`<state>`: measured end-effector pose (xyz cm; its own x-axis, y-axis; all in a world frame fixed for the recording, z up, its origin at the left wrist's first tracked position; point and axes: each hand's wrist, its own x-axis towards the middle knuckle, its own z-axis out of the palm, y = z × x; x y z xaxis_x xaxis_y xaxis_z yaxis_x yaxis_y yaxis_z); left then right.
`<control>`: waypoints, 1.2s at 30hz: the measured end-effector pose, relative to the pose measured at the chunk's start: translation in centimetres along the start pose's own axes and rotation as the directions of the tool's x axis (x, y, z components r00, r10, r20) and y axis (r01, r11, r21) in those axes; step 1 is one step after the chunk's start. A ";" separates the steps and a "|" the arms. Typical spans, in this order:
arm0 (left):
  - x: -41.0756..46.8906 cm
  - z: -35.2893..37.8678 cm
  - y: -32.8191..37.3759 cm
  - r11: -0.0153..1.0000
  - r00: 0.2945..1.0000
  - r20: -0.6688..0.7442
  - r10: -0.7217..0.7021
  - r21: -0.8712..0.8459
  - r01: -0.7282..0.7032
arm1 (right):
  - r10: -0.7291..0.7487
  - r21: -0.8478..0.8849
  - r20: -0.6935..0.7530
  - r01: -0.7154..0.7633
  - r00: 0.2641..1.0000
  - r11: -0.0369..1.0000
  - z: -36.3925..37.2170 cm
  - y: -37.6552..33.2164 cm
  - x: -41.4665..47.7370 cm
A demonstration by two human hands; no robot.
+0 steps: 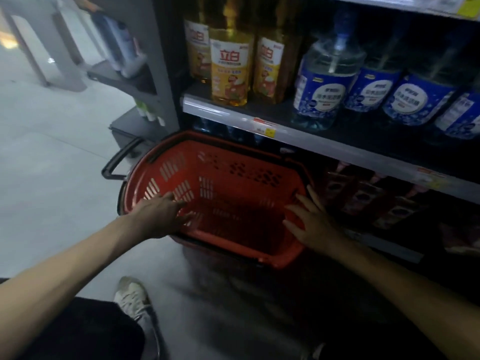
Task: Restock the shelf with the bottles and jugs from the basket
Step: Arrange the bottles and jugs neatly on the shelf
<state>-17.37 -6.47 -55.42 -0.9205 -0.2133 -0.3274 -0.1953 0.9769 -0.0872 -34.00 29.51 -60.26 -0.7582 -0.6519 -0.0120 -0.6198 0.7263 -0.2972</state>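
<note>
The left hand (pixel 158 214) reaches over the left rim of the red basket (pixel 233 193), with fingers spread and relaxed, holding nothing. The basket stands on the floor, just beside the shelf (pixel 311 137). On the shelf above it stand yellow bottles (pixel 230 71). The right hand (pixel 314 224) is at the right rim of the basket, fingers also spread, gripping nothing; I cannot tell if it touches the rim. Further right on the shelf stand clear jugs (pixel 324 87) with blue labels.

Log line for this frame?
basket: looks empty | left hand: open at rim | right hand: open at rim | shelf: yellow bottles, blue-label jugs
</note>
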 end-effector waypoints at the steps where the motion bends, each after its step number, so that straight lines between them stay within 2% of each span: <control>1: -0.7 -0.6 0.3 0.999 1.000 0.028 0.000 -0.038 0.001 | -0.020 0.025 0.001 0.020 1.000 0.999 0.4 -1.2 1.4; 4: -2.1 -0.2 -1.2 0.998 0.998 -0.052 -0.031 -0.054 0.028 | -0.078 0.113 0.052 0.072 0.996 0.991 1.5 -5.6 4.9; 6: -2.3 0.5 -2.4 0.995 0.996 -0.012 -0.084 -0.049 0.083 | -0.131 0.163 0.051 0.121 0.990 0.979 2.4 -8.7 6.8; 7: -2.0 0.8 -2.8 0.994 0.997 -0.037 -0.071 -0.089 0.067 | -0.152 0.196 0.050 0.140 0.987 0.971 2.9 -10.2 7.8; 9: -1.4 1.0 -3.7 0.984 0.993 -0.097 -0.063 -0.172 0.045 | -0.192 0.291 0.027 0.176 0.981 0.940 3.6 -13.0 10.0; 12: -0.8 0.7 -5.3 0.975 0.985 -0.132 -0.115 -0.202 0.087 | -0.250 0.437 -0.002 0.226 0.968 0.871 4.2 -16.4 13.3; 16: -0.4 -0.9 -6.6 0.973 0.971 -0.175 -0.163 -0.191 0.129 | -0.347 0.508 -0.039 0.318 0.937 0.800 5.0 -21.6 16.5; 19: 0.5 -1.8 -8.2 0.960 0.970 -0.146 -0.196 -0.232 0.159 | -0.384 0.530 -0.082 0.366 0.920 0.765 5.7 -24.6 18.2; 24: 2.8 -2.8 -9.6 0.957 0.959 -0.082 -0.272 -0.127 0.261 | -0.432 0.427 -0.101 0.431 0.896 0.795 4.3 -25.8 20.5; 28: 3.1 -4.3 -10.3 0.954 0.947 -0.124 -0.297 -0.082 0.288 | -0.549 0.182 0.006 0.539 0.835 0.822 0.7 -24.1 19.9; 30: 2.7 -5.9 -9.7 0.968 0.958 -0.154 -0.243 -0.108 0.228 | -0.539 0.002 0.080 0.540 0.839 0.841 -1.4 -22.8 19.5; 32: 1.8 -8.1 -8.3 0.979 0.953 -0.248 -0.174 -0.152 0.139 | -0.497 -0.121 0.124 0.510 0.859 0.852 -4.1 -21.5 19.2; 34: 0.8 -10.0 -6.7 0.980 0.927 -0.359 -0.113 -0.191 0.045 | -0.436 -0.153 0.107 0.449 0.893 0.881 -6.8 -20.4 18.6; 36: -0.1 -11.5 -5.5 0.989 0.897 -0.435 -0.078 -0.148 0.014 | -0.343 -0.118 0.031 0.344 0.939 0.931 -8.9 -19.6 17.5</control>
<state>-20.05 -11.65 -44.12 -0.9578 -0.2602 0.1225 -0.2560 0.9654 0.0490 -36.95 5.76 -46.14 -0.4929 -0.8679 0.0611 -0.8622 0.4778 -0.1685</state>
